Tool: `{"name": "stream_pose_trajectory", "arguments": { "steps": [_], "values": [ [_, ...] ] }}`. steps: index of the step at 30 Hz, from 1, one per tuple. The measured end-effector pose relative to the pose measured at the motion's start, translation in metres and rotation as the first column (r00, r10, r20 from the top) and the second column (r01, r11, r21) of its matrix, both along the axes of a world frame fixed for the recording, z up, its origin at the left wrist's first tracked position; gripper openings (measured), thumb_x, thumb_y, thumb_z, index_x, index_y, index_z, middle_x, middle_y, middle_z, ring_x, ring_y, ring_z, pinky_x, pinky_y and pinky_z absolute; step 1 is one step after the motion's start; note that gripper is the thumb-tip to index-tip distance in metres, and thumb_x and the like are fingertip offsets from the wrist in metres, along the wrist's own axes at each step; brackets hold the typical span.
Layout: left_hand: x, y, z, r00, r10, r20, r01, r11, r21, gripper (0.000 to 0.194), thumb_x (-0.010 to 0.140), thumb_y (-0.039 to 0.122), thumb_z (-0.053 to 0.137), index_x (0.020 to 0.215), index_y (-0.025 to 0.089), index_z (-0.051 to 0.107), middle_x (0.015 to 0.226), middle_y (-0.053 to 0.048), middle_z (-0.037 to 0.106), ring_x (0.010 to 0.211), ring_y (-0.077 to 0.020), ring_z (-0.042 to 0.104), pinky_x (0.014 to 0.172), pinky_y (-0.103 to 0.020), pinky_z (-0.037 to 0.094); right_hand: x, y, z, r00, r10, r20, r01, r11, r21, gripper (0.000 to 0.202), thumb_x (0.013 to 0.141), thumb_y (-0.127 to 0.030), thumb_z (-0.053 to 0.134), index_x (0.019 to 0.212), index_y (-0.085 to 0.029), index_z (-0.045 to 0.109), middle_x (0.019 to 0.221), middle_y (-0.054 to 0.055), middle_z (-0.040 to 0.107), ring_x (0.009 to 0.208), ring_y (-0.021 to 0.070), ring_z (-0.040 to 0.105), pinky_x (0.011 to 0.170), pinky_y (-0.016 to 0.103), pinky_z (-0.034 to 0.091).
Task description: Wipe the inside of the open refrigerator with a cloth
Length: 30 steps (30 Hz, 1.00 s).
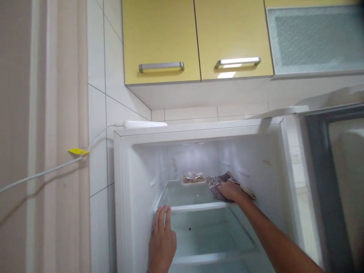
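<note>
Inside an open white fridge (199, 131), my right hand (230, 190) presses on a patterned cloth (216, 185) at the right side of the upper glass shelf (184, 195). The cloth is bunched, and part of it sticks out beyond the hand on the right. My left hand (163, 237) is at the shelf's front left corner, its fingertips at the white front edge and nothing seen in it. A clear-topped food pack (193, 178) sits towards the back of the shelf, just left of the cloth.
Below is a lower glass shelf (204, 259). The fridge door (324, 182) stands open on the right. Yellow cabinets (162, 38) hang above. A white cable (42, 173) with a yellow tag (78, 151) runs along the left to a white box (145, 124) on the fridge top.
</note>
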<state>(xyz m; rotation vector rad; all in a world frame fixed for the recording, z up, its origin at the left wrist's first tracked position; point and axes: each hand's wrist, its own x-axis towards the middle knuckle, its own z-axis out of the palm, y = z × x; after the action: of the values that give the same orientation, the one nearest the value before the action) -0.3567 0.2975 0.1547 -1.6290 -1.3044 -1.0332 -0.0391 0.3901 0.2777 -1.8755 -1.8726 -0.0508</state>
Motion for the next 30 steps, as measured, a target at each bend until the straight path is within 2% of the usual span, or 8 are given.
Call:
{"name": "stream_pose_trajectory", "arguments": {
  "steps": [5, 11, 16, 19, 21, 24, 28, 30],
  "values": [
    [0.003, -0.007, 0.003, 0.987, -0.108, 0.119, 0.115, 0.992, -0.052, 0.079, 0.08, 0.001, 0.042, 0.154, 0.023, 0.025, 0.15, -0.011, 0.048, 0.149, -0.0268, 0.034, 0.119, -0.051, 0.042, -0.016, -0.047, 0.001, 0.999, 0.033, 0.04, -0.033, 0.999, 0.001, 0.044, 0.09, -0.036, 0.039, 0.11, -0.016, 0.074, 0.12, 0.021, 0.07, 0.111, 0.033, 0.065, 0.095, 0.047, 0.047],
    [0.003, -0.012, 0.011, 0.958, -0.191, 0.213, 0.218, 0.97, -0.111, 0.08, 0.075, 0.001, 0.044, 0.151, 0.022, 0.031, 0.153, -0.012, 0.046, 0.149, -0.0287, 0.033, 0.119, -0.054, 0.041, -0.098, -0.086, 0.0, 0.985, 0.165, 0.055, -0.168, 0.984, 0.06, 0.044, 0.094, -0.039, 0.037, 0.115, -0.019, 0.07, 0.127, 0.018, 0.066, 0.123, 0.0356, 0.057, 0.103, 0.056, 0.042],
    [-0.003, -0.032, 0.003, 0.894, -0.246, 0.375, 0.286, 0.957, -0.054, 0.066, 0.083, 0.008, 0.041, 0.147, 0.025, 0.037, 0.146, -0.01, 0.054, 0.137, -0.0251, 0.051, 0.112, -0.05, 0.05, -0.167, -0.089, 0.008, 0.924, 0.381, 0.031, -0.382, 0.917, 0.112, 0.042, 0.092, -0.047, 0.057, 0.124, -0.02, 0.06, 0.13, 0.01, 0.062, 0.117, 0.0245, 0.059, 0.101, 0.051, 0.049],
    [0.004, -0.05, -0.01, 0.888, -0.274, 0.368, 0.279, 0.959, 0.04, 0.063, 0.086, 0.014, 0.043, 0.146, 0.03, 0.038, 0.14, -0.008, 0.058, 0.13, -0.0248, 0.057, 0.104, -0.048, 0.056, -0.183, -0.085, 0.015, 0.878, 0.479, 0.008, -0.473, 0.862, 0.181, 0.044, 0.091, -0.045, 0.06, 0.126, -0.019, 0.058, 0.131, 0.008, 0.06, 0.114, 0.0238, 0.06, 0.097, 0.048, 0.053],
    [0.017, -0.059, -0.01, 0.892, -0.295, 0.344, 0.28, 0.955, 0.094, 0.06, 0.086, 0.014, 0.043, 0.143, 0.031, 0.043, 0.138, -0.009, 0.058, 0.129, -0.0258, 0.057, 0.102, -0.049, 0.056, -0.185, -0.082, 0.018, 0.859, 0.513, -0.007, -0.498, 0.837, 0.229, 0.042, 0.091, -0.045, 0.06, 0.124, -0.019, 0.059, 0.129, 0.007, 0.061, 0.112, 0.0239, 0.061, 0.094, 0.046, 0.055],
    [0.044, -0.059, 0.015, 0.908, -0.271, 0.319, 0.262, 0.962, 0.072, 0.051, 0.086, 0.016, 0.042, 0.134, 0.028, 0.053, 0.138, -0.01, 0.059, 0.13, -0.0276, 0.055, 0.104, -0.052, 0.053, -0.176, -0.075, 0.02, 0.859, 0.51, -0.038, -0.479, 0.828, 0.292, 0.041, 0.092, -0.044, 0.06, 0.123, -0.019, 0.06, 0.127, 0.007, 0.062, 0.11, 0.0232, 0.062, 0.093, 0.045, 0.055],
    [0.064, -0.044, 0.078, 0.975, -0.099, 0.198, 0.132, 0.977, -0.164, 0.039, 0.088, 0.025, 0.044, 0.121, 0.021, 0.064, 0.132, -0.012, 0.066, 0.128, -0.0297, 0.057, 0.111, -0.054, 0.044, -0.136, -0.061, 0.016, 0.897, 0.43, -0.101, -0.371, 0.857, 0.359, 0.042, 0.091, -0.046, 0.061, 0.123, -0.018, 0.06, 0.126, 0.007, 0.062, 0.11, 0.023, 0.062, 0.094, 0.046, 0.055],
    [0.062, -0.034, 0.103, 0.993, 0.006, 0.12, 0.037, 0.936, -0.351, 0.042, 0.089, 0.036, 0.047, 0.122, 0.02, 0.065, 0.131, -0.014, 0.067, 0.126, -0.0339, 0.057, 0.11, -0.056, 0.042, -0.1, -0.057, 0.008, 0.919, 0.366, -0.144, -0.288, 0.876, 0.386, 0.037, 0.093, -0.043, 0.058, 0.122, -0.019, 0.061, 0.126, 0.008, 0.065, 0.111, 0.021, 0.063, 0.098, 0.046, 0.053]
  ]
}}
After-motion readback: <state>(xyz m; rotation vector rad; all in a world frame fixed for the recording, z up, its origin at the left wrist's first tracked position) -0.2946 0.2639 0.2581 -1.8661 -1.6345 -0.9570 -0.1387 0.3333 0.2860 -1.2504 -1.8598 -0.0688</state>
